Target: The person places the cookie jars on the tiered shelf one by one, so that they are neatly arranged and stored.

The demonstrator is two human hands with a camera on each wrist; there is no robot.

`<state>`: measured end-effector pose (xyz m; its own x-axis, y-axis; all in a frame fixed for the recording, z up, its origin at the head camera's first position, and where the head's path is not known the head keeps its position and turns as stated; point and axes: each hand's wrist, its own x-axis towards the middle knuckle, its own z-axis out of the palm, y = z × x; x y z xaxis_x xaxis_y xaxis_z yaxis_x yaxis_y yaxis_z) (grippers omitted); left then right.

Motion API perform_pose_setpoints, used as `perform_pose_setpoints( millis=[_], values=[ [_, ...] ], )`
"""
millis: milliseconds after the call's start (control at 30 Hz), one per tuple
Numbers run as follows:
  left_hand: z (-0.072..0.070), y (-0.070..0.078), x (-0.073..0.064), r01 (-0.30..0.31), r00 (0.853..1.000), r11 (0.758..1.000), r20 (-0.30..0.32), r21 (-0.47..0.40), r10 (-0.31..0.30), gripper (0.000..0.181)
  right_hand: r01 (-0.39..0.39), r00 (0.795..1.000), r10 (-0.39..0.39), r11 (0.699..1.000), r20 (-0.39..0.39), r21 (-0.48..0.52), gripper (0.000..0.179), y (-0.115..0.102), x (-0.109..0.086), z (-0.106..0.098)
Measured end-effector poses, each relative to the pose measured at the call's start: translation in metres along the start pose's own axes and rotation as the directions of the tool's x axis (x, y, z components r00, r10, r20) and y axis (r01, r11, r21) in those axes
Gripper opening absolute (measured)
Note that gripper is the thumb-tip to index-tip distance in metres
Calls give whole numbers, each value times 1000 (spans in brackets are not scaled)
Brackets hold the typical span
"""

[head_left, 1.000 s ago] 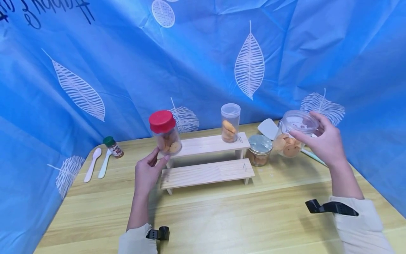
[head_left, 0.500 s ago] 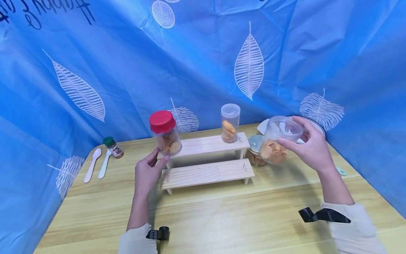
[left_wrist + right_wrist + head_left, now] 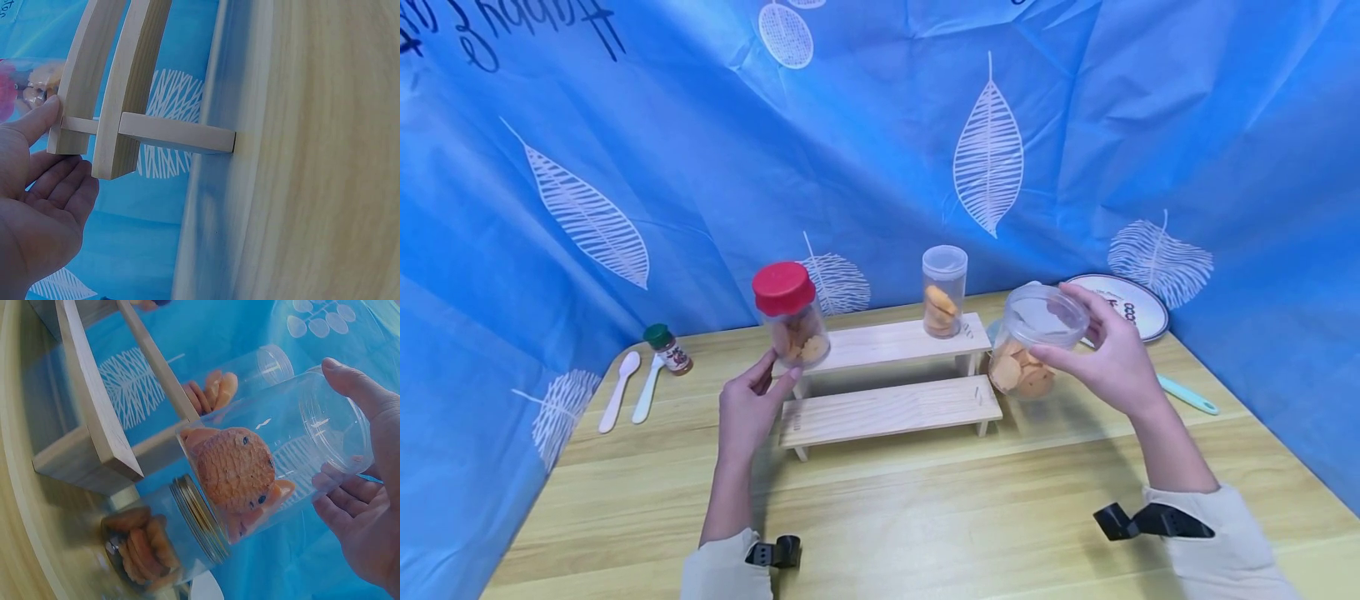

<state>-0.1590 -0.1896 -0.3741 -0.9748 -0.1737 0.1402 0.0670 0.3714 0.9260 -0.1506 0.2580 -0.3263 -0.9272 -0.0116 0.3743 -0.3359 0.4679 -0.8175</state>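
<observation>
My left hand (image 3: 751, 410) holds the left end of the upper board of a two-step wooden shelf (image 3: 891, 410), thumb on top and fingers underneath in the left wrist view. Right at its thumb, a red-lidded jar (image 3: 792, 315) of cookies stands on that board. A clear jar (image 3: 1027, 367) with round cookies in its bottom hangs from my right hand (image 3: 1111, 360), which grips it by the clear lid. It is raised at the shelf's right end. Behind it, a metal-lidded cookie jar (image 3: 147, 540) stands on the table, mostly hidden in the head view.
A slim clear canister (image 3: 944, 292) of cookies stands on the upper board's right end. At the back right lies a patterned plate (image 3: 1138, 307), with a mint handle (image 3: 1187, 395) nearer. A pink spoon (image 3: 619, 392), a pale green utensil (image 3: 647, 390) and a green-capped bottle (image 3: 668, 350) occupy the left.
My right hand has carried the clear jar leftward and slightly nearer, towards the shelf, uncovering the plate and mint handle. My left hand has stayed on the shelf end.
</observation>
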Motion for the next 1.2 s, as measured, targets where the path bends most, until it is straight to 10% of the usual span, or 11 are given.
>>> perform_pose_setpoints(
  millis=[1200],
  values=[
    [1,-2,1,13,1000,1000,-7,17,-13,66,16,968,-43,994,246,109,88,-13,-10,71]
  ],
)
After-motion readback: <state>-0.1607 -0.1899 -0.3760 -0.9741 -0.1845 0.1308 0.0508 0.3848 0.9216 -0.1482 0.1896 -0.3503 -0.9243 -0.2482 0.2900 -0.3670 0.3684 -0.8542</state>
